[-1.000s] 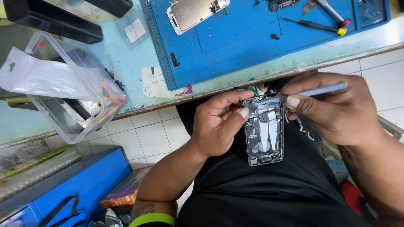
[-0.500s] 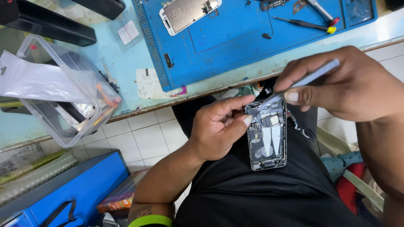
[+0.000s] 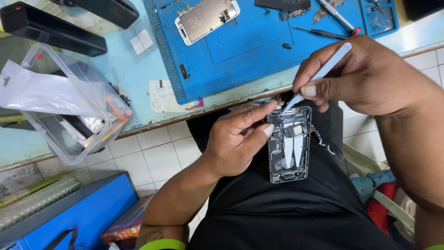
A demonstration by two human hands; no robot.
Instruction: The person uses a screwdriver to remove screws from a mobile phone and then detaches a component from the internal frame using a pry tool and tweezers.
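In the head view, the left hand (image 3: pixel 236 141) sits at the centre of the frame, its fingers curled around the left edge of an opened phone body (image 3: pixel 289 144) that lies over the person's lap, innards facing up, just right of centre. The right hand (image 3: pixel 365 76), at the upper right, is pinched shut on a pair of pale tweezers (image 3: pixel 319 74) whose tips touch the top end of the phone body. Above the hands, across the upper middle of the frame, a blue work mat (image 3: pixel 259 51) lies on the light blue tabletop (image 3: pixel 134 78); on it rest a detached phone screen (image 3: pixel 206 18) and a red-tipped screwdriver (image 3: pixel 326 33). At the left of the frame a clear plastic box (image 3: pixel 69 106) holds a clear bag and small items. White floor tiles (image 3: pixel 157 157) show below the tabletop edge.
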